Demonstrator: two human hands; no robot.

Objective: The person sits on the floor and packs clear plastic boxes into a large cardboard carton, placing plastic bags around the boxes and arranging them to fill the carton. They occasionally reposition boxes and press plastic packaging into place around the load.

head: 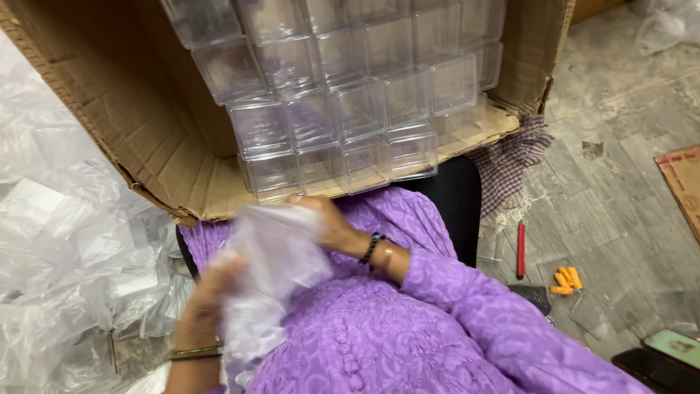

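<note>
Two hands worked clear plastic bag over lap. I saw left hand and right hand gripping it, fingers blurred, exact pinch unclear. Step judged: opening bag; next needs steady grip. Cardboard box of clear plastic containers crowded close ahead; loose plastic wrap piled left.

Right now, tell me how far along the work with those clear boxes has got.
Done: rows of clear plastic boxes stand stacked in the cardboard carton. In hand: the left hand and right hand grip a blurred clear plastic bag; its contents cannot be seen. Left: a heap of crumpled plastic bags beside the person.
</note>
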